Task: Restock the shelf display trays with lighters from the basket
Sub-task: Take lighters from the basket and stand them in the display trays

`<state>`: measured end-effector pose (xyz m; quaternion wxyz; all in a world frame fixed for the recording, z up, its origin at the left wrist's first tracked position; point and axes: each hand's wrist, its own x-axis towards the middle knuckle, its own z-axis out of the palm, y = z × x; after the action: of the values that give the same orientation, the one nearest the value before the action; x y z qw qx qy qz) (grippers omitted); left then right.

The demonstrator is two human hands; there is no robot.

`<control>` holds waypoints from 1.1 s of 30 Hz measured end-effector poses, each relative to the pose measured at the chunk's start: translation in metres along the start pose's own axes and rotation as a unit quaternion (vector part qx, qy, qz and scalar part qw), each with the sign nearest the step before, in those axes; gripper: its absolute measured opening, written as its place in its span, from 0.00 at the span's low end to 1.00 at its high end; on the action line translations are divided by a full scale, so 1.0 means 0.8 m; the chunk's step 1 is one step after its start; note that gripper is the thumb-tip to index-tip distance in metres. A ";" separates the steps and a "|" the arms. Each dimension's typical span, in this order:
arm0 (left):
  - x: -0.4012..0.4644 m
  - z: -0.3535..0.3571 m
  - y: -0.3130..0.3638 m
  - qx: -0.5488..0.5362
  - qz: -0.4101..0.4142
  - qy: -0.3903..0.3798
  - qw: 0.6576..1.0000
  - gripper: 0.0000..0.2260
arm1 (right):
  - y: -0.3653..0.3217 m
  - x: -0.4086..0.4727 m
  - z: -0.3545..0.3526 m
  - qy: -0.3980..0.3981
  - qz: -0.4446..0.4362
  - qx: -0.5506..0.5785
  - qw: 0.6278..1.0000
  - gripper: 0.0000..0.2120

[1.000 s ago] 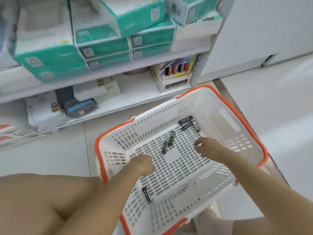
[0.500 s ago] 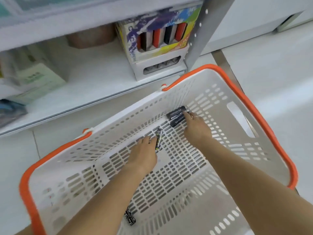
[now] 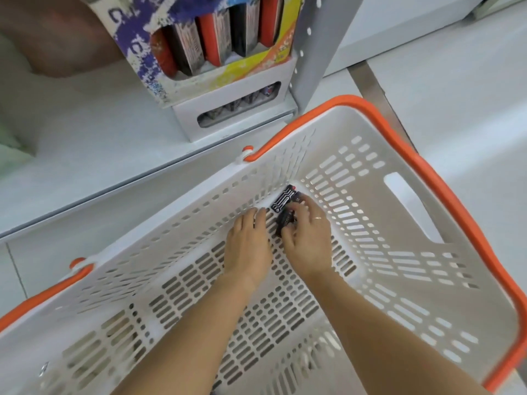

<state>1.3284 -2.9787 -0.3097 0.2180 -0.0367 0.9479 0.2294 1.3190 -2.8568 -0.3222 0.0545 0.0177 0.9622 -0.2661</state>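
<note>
White plastic basket (image 3: 405, 195) with an orange rim, and we've got both hands down on its floor. Our left hand (image 3: 248, 246) lies flat with straight fingers, holding nothing, just left of the lighters (image 3: 285, 206). Those sit by the far wall, long axes pointing away from us toward the shelf display tray (image 3: 236, 109). Our right hand (image 3: 308, 240) is nearer, fingers curled over the dark lighters, looks like it's gathering them.

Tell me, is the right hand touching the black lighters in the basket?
Touching. The head view shows the right hand with fingers curled round the black lighters at the far wall of the basket.
</note>
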 end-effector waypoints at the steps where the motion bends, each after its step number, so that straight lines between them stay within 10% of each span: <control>1: 0.003 -0.001 -0.001 -0.013 0.004 0.004 1.000 0.26 | -0.001 -0.003 0.000 0.055 0.059 0.037 0.996 0.19; 5: 0.032 -0.007 0.015 -0.057 0.042 -0.022 0.997 0.27 | -0.011 -0.007 0.000 0.075 0.293 0.103 0.948 0.27; 10: 0.057 0.000 0.026 0.024 0.117 -0.080 0.990 0.28 | -0.006 -0.032 0.020 -0.019 0.172 -0.022 0.985 0.29; 17: 0.048 0.010 0.021 0.022 0.124 -0.041 0.991 0.27 | 0.005 -0.006 0.011 0.092 0.408 0.203 0.886 0.19; 33: -0.072 0.023 -0.052 -0.071 -0.048 0.049 0.995 0.26 | -0.038 -0.005 0.029 -0.078 0.208 -0.052 0.973 0.36</control>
<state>1.3951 -3.0096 -0.3171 0.1791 -0.1092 0.9358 0.2834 1.3230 -2.8952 -0.3260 0.1849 0.1940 0.9427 -0.1987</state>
